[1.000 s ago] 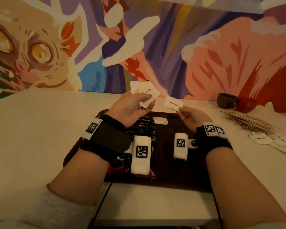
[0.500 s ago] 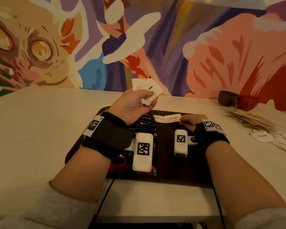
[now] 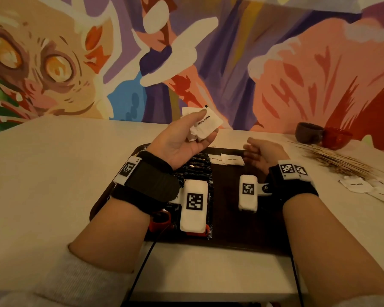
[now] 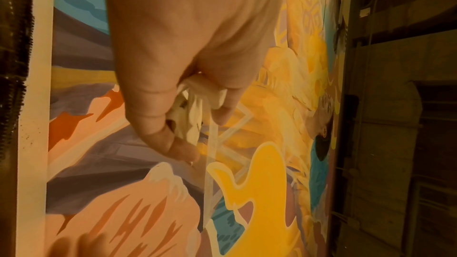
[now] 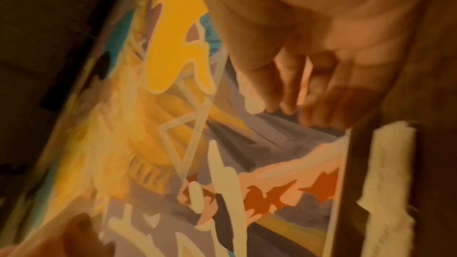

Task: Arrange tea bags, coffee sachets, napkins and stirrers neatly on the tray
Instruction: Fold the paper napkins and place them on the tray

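A dark tray (image 3: 242,235) lies on the pale table. Black coffee sachets (image 3: 197,167) lie in a row on its left half. Two white sugar sachets (image 3: 232,161) sit side by side at the tray's far edge. My left hand (image 3: 186,140) is raised palm-up above the tray's far left and holds a bunch of white sachets (image 3: 205,124) between thumb and fingers; in the left wrist view the white sachets (image 4: 195,105) show crumpled in the fingers (image 4: 160,138). Over the tray's far right, my right hand (image 3: 261,152) holds nothing, its fingers (image 5: 267,85) loosely bent.
A heap of wooden stirrers (image 3: 339,161) lies on the table right of the tray, with more white sachets (image 3: 359,187) near it. Two small cups, one brown (image 3: 308,132) and one red (image 3: 336,137), stand at the back right. A painted mural wall runs behind the table.
My right hand carried a white sachet down to the tray's far edge, laid it beside the first one and let go. It has drawn back to the right, empty. The left hand stays raised.
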`<state>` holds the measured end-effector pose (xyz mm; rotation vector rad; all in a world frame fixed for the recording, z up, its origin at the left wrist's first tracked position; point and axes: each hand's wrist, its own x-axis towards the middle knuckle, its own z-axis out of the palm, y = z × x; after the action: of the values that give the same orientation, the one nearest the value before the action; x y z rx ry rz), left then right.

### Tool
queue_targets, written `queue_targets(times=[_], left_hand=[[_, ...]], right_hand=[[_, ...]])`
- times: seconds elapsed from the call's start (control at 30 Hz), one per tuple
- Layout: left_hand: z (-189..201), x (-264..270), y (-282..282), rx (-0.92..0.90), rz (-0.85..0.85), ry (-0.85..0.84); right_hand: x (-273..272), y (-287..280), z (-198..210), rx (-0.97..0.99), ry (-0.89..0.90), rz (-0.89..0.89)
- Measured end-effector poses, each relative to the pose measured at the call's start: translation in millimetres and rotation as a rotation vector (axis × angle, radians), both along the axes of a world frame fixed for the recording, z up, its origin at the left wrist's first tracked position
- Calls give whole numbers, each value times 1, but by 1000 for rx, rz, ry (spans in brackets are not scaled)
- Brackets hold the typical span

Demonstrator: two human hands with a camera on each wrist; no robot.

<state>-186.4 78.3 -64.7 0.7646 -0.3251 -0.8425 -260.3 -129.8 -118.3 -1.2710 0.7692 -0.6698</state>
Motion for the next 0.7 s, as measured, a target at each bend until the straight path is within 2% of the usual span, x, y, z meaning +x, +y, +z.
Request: queue_targets(times=[0.13,0.3,0.47,0.7], left_hand=[[-1,1,2,-7,-50,-15],[-2,1,0,96,-31,-124],[-7,0,-4,132,-13,-240],[-6,3,-3,151,3,-196]], right_hand=[[-14,30,34,-238,-224,229],[-23,63,46,-354,-268,483],[-19,73,45,-451,-185,520],[-14,68,45,-243,-349,402]])
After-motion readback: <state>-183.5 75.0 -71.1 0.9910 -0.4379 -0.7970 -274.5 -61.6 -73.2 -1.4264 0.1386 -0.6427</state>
